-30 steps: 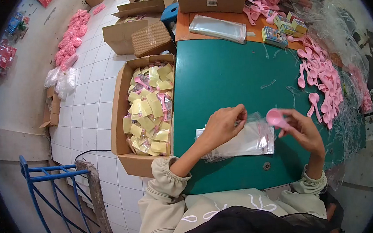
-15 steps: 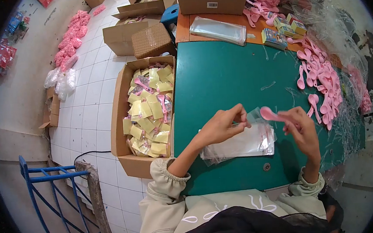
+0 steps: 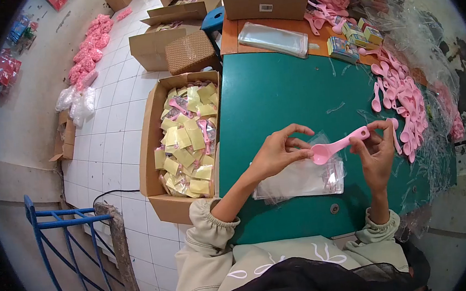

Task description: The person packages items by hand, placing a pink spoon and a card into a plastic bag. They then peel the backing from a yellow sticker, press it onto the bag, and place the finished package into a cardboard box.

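Observation:
A pink spoon (image 3: 338, 146) lies level in the air over a stack of clear plastic bags (image 3: 296, 181) on the green table. My right hand (image 3: 375, 148) pinches its handle end between thumb and fingers. Beside the bowl of the spoon is my left hand (image 3: 282, 153), fingers apart, with the thumb tip close to or touching the bowl. The raised mouth of a clear bag shows behind the spoon; whether my left fingers touch it is unclear.
A carton (image 3: 148, 152) of packed spoons with yellow cards stands left of the green table (image 3: 278, 98). Pink spoons (image 3: 407, 101) are heaped at the right beside crumpled plastic. Small card boxes (image 3: 342, 49) and more clear bags (image 3: 273, 38) lie at the back.
The spoon has turned and its bowl has moved left and down towards my left hand. My right hand now grips the handle end. My left fingers have spread from a near pinch.

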Available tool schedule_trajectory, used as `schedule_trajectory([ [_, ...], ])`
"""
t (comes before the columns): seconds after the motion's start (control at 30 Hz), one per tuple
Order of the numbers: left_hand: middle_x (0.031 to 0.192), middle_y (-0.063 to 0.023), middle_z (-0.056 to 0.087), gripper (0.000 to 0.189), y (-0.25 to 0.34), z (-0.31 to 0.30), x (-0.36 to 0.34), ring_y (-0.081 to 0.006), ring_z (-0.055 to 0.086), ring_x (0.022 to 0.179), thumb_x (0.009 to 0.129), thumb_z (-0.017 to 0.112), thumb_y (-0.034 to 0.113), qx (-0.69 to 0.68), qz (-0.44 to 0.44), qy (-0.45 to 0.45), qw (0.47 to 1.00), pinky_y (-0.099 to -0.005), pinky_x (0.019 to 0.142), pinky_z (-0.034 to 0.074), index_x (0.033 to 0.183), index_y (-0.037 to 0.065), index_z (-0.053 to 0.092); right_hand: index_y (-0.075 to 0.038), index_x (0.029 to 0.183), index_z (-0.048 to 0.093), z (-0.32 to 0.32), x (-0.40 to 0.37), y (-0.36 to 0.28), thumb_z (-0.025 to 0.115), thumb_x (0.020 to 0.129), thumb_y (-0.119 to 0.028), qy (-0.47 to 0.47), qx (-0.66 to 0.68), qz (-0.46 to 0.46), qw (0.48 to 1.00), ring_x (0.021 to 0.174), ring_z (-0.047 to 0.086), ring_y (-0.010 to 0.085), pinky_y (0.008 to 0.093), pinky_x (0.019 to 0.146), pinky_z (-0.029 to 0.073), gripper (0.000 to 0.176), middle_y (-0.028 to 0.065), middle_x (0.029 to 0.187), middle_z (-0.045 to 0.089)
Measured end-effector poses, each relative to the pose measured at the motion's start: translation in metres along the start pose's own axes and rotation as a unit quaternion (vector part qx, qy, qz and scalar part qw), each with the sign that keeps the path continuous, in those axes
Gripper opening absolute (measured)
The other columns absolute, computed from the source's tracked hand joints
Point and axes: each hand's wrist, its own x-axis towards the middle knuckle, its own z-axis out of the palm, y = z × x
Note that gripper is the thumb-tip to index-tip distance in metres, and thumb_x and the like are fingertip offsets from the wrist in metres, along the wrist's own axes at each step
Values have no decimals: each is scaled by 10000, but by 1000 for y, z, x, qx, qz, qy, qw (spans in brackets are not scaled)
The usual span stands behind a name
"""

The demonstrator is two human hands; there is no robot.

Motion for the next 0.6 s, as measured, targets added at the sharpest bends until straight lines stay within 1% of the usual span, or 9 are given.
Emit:
schedule_trajectory([
  [0.1,935,-91,666,368,-7,3,1,-96,610,846,849,644,126,-27,6,-19,999,-229,730,486,1180,13,528,-15,981,415,3,-1,0,667,794,11,-31,11,4,999,703,619,126,223,621,493,315,102,789,622],
  [0.2,913,-59,664,311,-5,3,-1,-97,594,841,907,571,214,100,1,-29,995,-240,743,477,1121,-11,590,-7,958,430,7,-2,6,665,796,10,-60,25,-3,998,717,620,126,230,640,497,286,97,800,619],
  [0.27,772,-31,629,295,-9,1,-2,-70,552,720,909,562,265,66,-19,-43,997,-237,648,462,1009,-1,644,1,958,444,7,-2,9,652,808,8,-52,11,-24,998,723,619,124,231,650,497,256,96,809,619],
  [0.3,701,-18,611,311,-10,0,-2,-56,530,659,910,557,291,50,-29,-51,997,-236,600,454,953,5,671,6,981,452,5,-1,9,655,818,-42,-67,-1,-43,997,733,621,133,237,650,499,265,100,831,618],
  [0.37,818,-40,644,335,-5,-1,-3,-87,567,760,935,515,279,52,-17,-51,997,-246,695,469,984,-19,659,17,1027,468,2,2,9,662,839,-143,-96,-24,-83,992,753,627,149,249,648,501,314,108,874,616],
  [0.4,876,-50,661,347,-1,-2,-4,-102,585,810,947,494,273,52,-11,-51,997,-251,743,476,999,-31,653,9,1048,484,2,4,7,643,843,-232,-139,-5,-91,986,811,615,172,276,689,497,354,120,943,598],
  [0.47,879,-58,660,339,4,-3,-5,-100,582,809,946,497,260,18,13,-37,999,-251,735,481,1012,-36,649,-6,1090,518,5,11,0,605,851,-411,-222,32,-106,969,927,592,217,330,771,488,478,143,1080,563],
  [0.57,894,-84,663,332,12,-4,-8,-114,597,821,945,498,246,-63,52,-1,997,-262,743,492,1013,-43,646,-64,1097,568,12,41,-20,515,815,-598,-387,-85,-250,884,1096,482,277,394,905,410,606,151,1258,450],
  [0.6,900,-94,665,331,15,-4,-10,-121,605,827,945,498,243,-95,67,13,993,-267,749,496,1011,-46,646,-106,1071,608,15,44,-22,460,816,-642,-437,-53,-178,880,1169,389,297,416,972,336,612,142,1347,362],
])
